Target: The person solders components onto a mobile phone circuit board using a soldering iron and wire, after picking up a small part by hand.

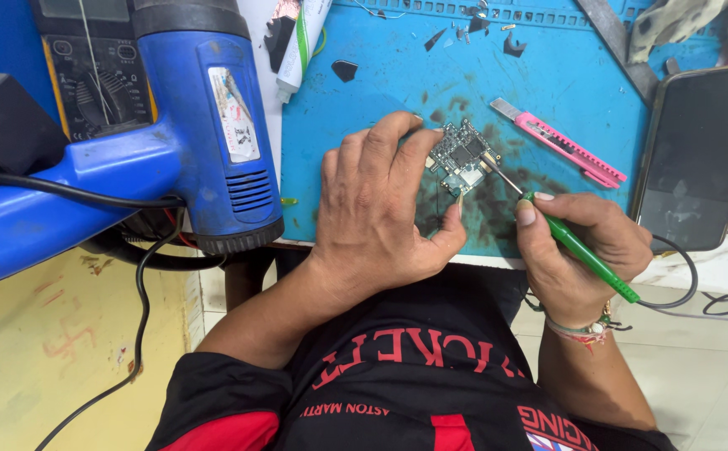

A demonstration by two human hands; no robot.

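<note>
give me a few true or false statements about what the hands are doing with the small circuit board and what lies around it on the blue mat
1. The left hand pins the small green circuit board on the blue work mat. True.
2. The right hand holds a pair of metal tweezers. False: it holds a green-handled screwdriver with its metal tip on the board.
3. A pink utility knife lies on the mat, right of the board. True.
4. The big blue heat gun is in the left hand. False: it sits unheld at the mat's left edge.
5. The dark smartphone rests on the circuit board. False: it lies apart, at the far right.
</note>
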